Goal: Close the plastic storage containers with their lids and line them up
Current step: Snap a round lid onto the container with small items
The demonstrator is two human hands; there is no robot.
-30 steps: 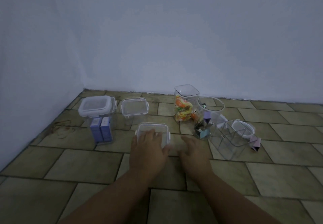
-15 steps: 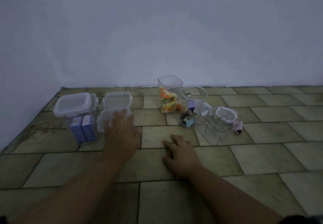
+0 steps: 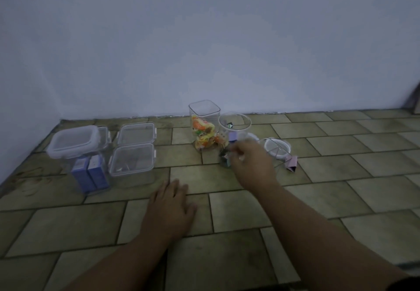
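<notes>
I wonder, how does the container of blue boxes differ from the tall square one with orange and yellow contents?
The blue-box container wears a lid; the tall square container is open-topped. The blue-box container stands far left, the tall square container nearer the middle. Both are clear, upright plastic on the tiled floor.

Clear containers [image 3: 131, 161], blue boxes [image 3: 91, 175], orange-yellow contents [image 3: 203, 134], olive floor tiles [image 3: 341, 200], perhaps a pink clip [image 3: 292, 163].

At far left, tall lidded container [image 3: 77, 154], upright, blue boxes inside. Just beside it, front low container [image 3: 133, 160] and back low container [image 3: 137, 132], lids on. To the right, square container [image 3: 204, 118] and round container [image 3: 234, 123], touching, upright, both open. Further right, tipped container [image 3: 278, 156], round white lid [image 3: 281, 146] behind.
</notes>
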